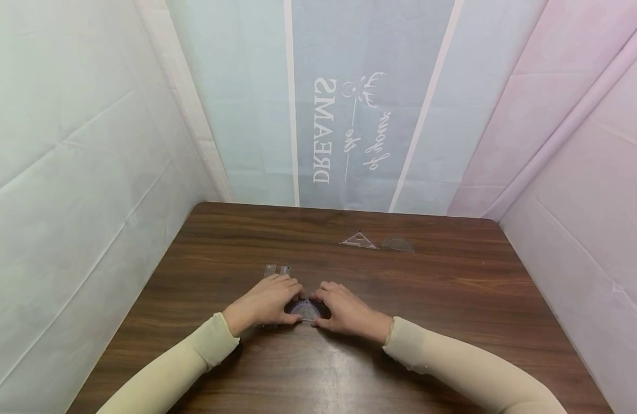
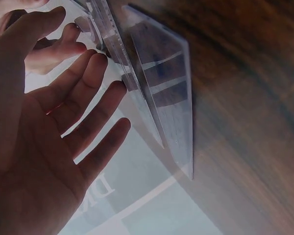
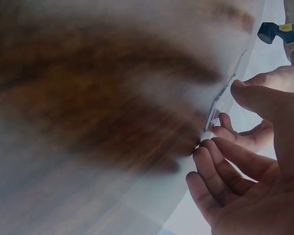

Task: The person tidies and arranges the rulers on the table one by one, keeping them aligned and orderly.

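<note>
A small clear protractor with a purple-tinted arc lies flat on the wooden table, its straight edge facing the person. On its left side my left hand holds it by thumb and fingertips. From the opposite side my right hand grips it, thumb at the near edge and fingers at the far edge. Two clear rulers run beneath the left hand, which hides most of them. In the left wrist view, clear ruler strips lie beside the left fingers. The right wrist view shows the protractor's thin edge near the right fingertips.
Farther back on the brown table lie a clear triangular set square and a second clear protractor, side by side. Hanging cloth with printed lettering borders the back, and pale cloth walls stand at the sides.
</note>
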